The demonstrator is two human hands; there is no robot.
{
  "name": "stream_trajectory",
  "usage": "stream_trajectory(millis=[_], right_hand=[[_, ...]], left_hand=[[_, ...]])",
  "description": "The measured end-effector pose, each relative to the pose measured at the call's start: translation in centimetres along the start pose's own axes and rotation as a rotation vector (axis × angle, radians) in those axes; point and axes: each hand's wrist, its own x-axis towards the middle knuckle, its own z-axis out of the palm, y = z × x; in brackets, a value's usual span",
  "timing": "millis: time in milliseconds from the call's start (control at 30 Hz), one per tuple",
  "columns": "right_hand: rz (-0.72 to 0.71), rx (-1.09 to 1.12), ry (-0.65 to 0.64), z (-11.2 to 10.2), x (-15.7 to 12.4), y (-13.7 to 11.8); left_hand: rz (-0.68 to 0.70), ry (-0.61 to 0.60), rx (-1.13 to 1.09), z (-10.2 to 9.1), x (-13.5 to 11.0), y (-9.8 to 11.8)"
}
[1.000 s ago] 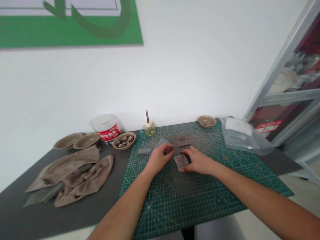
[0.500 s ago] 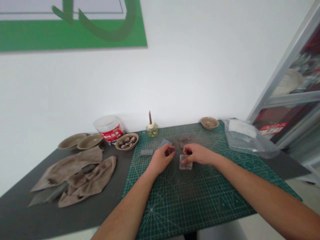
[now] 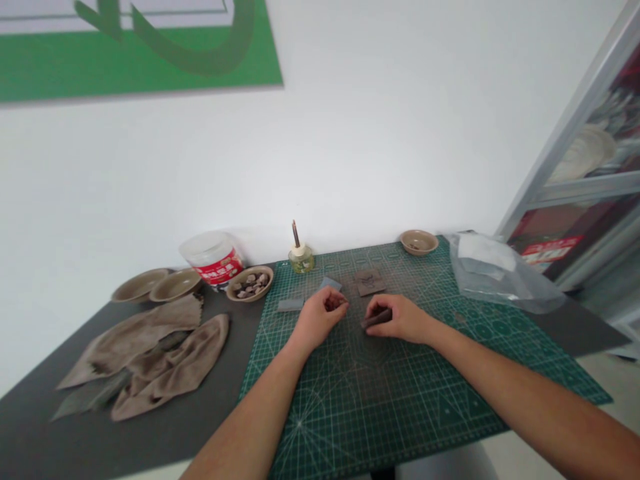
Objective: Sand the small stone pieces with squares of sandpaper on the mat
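Note:
My right hand [image 3: 397,319] pinches a small flat square piece [image 3: 379,319] between thumb and fingers, above the green cutting mat [image 3: 345,407]. The piece is tilted, with a dark brown side showing; its material is not clear. To its left, my left hand [image 3: 320,315] is closed in a pinch at the fingertips. Whatever is in that pinch is too small to make out. Just beyond the hands lies a brown square [image 3: 369,282] with dark thin marks on it. A blue-grey piece [image 3: 331,285] sits behind my left hand, and a grey strip [image 3: 291,305] is left of it.
A bowl of brown lumps [image 3: 250,285], a red-labelled plastic tub [image 3: 213,257] and a small jar with sticks [image 3: 301,257] stand along the wall. Brown cloths [image 3: 170,373] lie left. A small bowl [image 3: 419,243] and a clear plastic bag [image 3: 500,270] are at the right.
The square piece in my right hand has turned from its pale, flat face to a dark, tilted side. My left hand stays in nearly the same place, still pinched. The view has shifted slightly.

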Motion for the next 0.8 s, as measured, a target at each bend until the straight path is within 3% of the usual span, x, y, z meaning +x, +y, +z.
stream_trajectory(millis=[133,533,800], right_hand=[[0.011,-0.05,0.097,0.1,-0.1,-0.1],[0.01,-0.198,0.049,0.6,-0.2,-0.9],[0.08,0.561,0.103,0.0,2.2,-2.4]], left_hand=[[0.007,-0.011,-0.016,-0.1,-0.1,0.3],[0.012,-0.022,-0.018,0.0,-0.4,0.6],[0.013,-0.028,-0.015,-0.1,-0.5,1.2]])
